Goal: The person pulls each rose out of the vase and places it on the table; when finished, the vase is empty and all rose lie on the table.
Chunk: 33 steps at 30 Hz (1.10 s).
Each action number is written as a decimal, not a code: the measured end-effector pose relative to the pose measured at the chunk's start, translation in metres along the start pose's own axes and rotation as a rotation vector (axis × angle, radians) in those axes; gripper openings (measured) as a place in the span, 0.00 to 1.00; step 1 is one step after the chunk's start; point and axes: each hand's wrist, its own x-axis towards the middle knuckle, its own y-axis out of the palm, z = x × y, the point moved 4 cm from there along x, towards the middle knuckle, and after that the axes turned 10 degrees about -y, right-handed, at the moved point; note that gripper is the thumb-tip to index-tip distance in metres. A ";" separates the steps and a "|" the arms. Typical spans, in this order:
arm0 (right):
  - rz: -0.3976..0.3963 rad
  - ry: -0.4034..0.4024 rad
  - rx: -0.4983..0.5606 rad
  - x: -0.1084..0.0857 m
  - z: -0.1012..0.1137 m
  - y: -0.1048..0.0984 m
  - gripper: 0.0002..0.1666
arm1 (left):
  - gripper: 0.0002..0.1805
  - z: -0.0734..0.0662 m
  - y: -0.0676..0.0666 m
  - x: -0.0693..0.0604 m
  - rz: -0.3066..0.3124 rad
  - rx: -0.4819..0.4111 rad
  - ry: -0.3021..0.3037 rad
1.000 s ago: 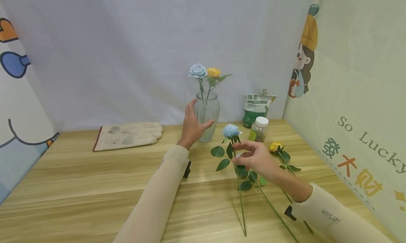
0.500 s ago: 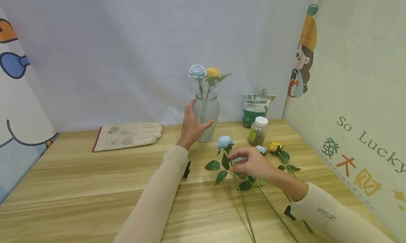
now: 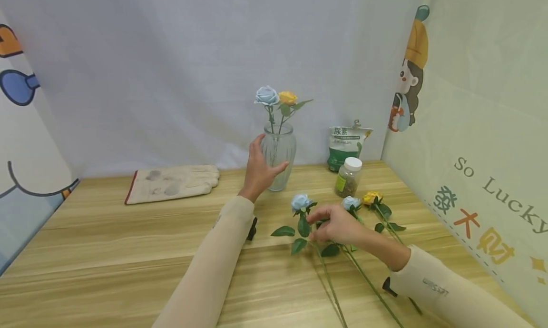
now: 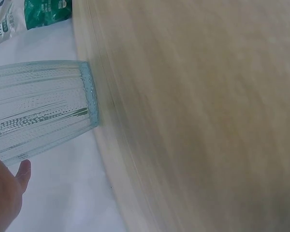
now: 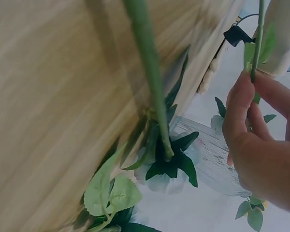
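A ribbed clear glass vase [image 3: 283, 161] stands at the back of the table, holding a blue rose [image 3: 267, 95] and a yellow rose [image 3: 288, 97]. My left hand [image 3: 259, 173] grips its left side, thumb across the front; the left wrist view shows the vase [image 4: 43, 99] beside a fingertip. My right hand [image 3: 340, 228] pinches the stem of another blue rose [image 3: 301, 202] low over the table. In the right wrist view, thumb and finger of that hand [image 5: 261, 130] meet on the green stem [image 5: 258, 41]. A further blue rose [image 3: 351, 203] lies partly behind the hand.
A yellow rose [image 3: 372, 198] lies on the right of the table. Behind it stand a white-capped jar [image 3: 348, 179] and a clipped green-and-white bag [image 3: 345, 149]. A work glove [image 3: 173, 183] lies at the back left. Printed cloth hangs around the table.
My right hand has lowered the blue rose toward the table and slightly left, its bloom tipping down. The blue rose behind has come into view. My left hand stays on the vase.
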 end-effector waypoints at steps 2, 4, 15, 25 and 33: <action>0.018 0.002 -0.011 0.000 -0.002 0.001 0.23 | 0.55 0.000 0.000 0.000 -0.003 -0.001 0.002; 0.041 -0.002 -0.029 0.001 -0.005 0.003 0.23 | 0.55 0.000 0.000 0.000 -0.005 -0.003 0.002; 0.136 0.036 -0.061 0.002 -0.010 0.009 0.21 | 0.56 -0.001 0.000 0.001 -0.017 0.002 0.015; 0.173 0.074 -0.097 0.002 -0.015 0.010 0.18 | 0.55 -0.001 0.000 0.001 -0.012 0.007 0.007; 0.207 0.100 -0.150 0.000 -0.015 0.009 0.17 | 0.55 0.002 0.001 0.001 -0.004 0.002 0.002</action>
